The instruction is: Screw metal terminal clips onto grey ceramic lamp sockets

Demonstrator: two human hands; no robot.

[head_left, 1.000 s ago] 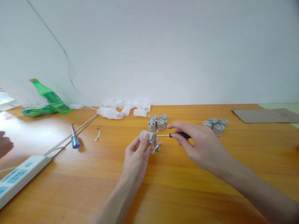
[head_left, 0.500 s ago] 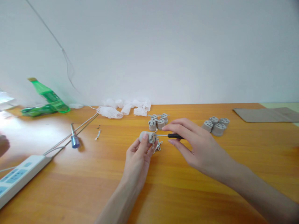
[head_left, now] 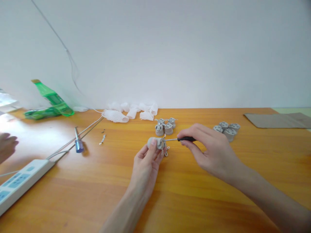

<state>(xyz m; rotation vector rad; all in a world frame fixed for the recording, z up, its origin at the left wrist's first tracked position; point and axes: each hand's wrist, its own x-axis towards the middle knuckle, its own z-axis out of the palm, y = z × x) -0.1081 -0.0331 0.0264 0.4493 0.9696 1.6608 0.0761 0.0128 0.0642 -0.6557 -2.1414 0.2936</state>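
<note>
My left hand (head_left: 147, 163) is closed around a grey ceramic lamp socket (head_left: 153, 142), tipped on its side with its metal-fitted face to the right. Between the thumb and fingers of my right hand (head_left: 209, 149) is the black handle of a screwdriver (head_left: 186, 139). Its thin shaft runs left, and the tip meets the socket's face at the metal fitting. Small metal clips (head_left: 167, 151) lie on the table just behind my left fingers, partly hidden. Several similar sockets (head_left: 168, 128) with metal fittings stand beyond my hands.
More grey sockets (head_left: 228, 133) stand at the right, near a flat brown sheet (head_left: 277, 120). White foam netting (head_left: 116, 116) lies by the wall. At the left are a blue-handled screwdriver (head_left: 79, 145), a power strip (head_left: 26, 176), green bottles (head_left: 54, 100) and another person's hand (head_left: 7, 145).
My right hand's fingers have closed in on the screwdriver handle from a looser, more spread hold. The other person's hand has come further into view at the left.
</note>
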